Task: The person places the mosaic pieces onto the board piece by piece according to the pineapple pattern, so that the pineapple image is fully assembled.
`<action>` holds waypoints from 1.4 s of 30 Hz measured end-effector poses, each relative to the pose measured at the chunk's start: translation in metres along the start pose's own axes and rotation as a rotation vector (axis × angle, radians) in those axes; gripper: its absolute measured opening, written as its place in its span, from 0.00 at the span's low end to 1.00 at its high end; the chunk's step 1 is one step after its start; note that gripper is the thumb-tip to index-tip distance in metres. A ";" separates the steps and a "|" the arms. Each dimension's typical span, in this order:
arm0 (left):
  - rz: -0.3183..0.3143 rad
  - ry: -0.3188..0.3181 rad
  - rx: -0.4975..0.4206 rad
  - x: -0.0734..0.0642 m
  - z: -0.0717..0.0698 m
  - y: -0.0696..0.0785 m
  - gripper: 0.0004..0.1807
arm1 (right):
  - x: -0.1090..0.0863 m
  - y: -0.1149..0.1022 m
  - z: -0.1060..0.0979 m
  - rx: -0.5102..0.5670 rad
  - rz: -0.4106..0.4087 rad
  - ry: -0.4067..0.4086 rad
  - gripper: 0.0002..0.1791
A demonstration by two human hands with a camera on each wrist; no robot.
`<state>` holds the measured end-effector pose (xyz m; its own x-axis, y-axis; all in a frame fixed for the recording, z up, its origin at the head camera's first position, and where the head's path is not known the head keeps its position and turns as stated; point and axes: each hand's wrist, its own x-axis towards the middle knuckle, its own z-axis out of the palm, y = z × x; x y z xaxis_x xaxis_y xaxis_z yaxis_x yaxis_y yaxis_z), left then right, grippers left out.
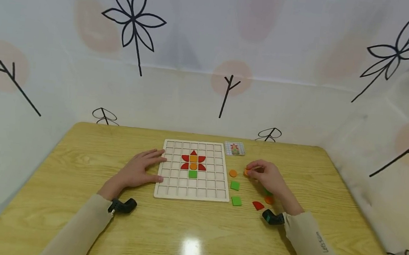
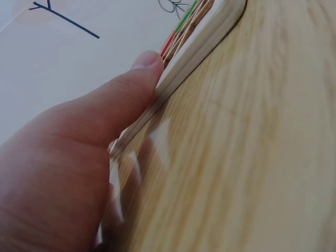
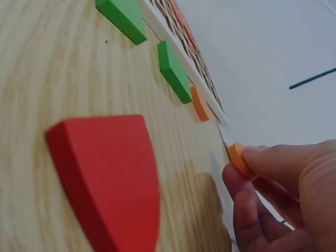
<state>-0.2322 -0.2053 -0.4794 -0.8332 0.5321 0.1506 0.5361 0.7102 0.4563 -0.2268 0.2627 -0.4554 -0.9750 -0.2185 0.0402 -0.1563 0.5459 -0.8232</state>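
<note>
My right hand (image 1: 268, 178): pinching orange piece (image 3: 238, 157) | My left hand (image 1: 137, 170): fingers extended, touching board (image 1: 182, 191)'s left edge | Right of board: orange disc (image 1: 233, 173) | Right sleeve lettering (image 1: 322, 242): "Lets…"

Beige long sleeves (image 1: 78, 228), sm dk lettering (image 1: 322, 242) on R forearm, blk curved wrist cams (image 1: 127, 206), bare hands (image 1: 135, 171)

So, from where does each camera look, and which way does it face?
Head: on the person's head, facing forward and down at the table and grid board; left hand, right hand and sleeves show.
Left wrist: on that wrist, facing the grid board's edge; the left thumb shows against it.
Right wrist: on that wrist, facing the pinched orange piece and a loose red piece; the right fingers show.
Shared: head and right wrist both show that orange piece and red piece.
</note>
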 end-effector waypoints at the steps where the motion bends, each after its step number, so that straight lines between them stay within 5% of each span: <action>1: 0.000 -0.001 -0.001 0.000 0.000 0.000 0.40 | -0.001 -0.001 0.001 -0.007 0.001 0.011 0.09; 11: 0.021 0.004 0.003 0.001 0.000 0.003 0.41 | -0.004 -0.007 0.012 0.002 -0.040 0.054 0.13; 18: 0.024 0.004 0.004 0.002 -0.001 0.004 0.41 | -0.003 -0.020 0.027 0.067 -0.076 0.003 0.13; 42: 0.021 0.013 0.001 -0.002 -0.001 0.001 0.40 | 0.018 -0.058 0.099 -0.028 -0.282 -0.145 0.07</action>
<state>-0.2306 -0.2058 -0.4788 -0.8235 0.5409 0.1713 0.5535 0.6997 0.4517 -0.2197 0.1472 -0.4628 -0.8602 -0.4763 0.1820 -0.4236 0.4688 -0.7751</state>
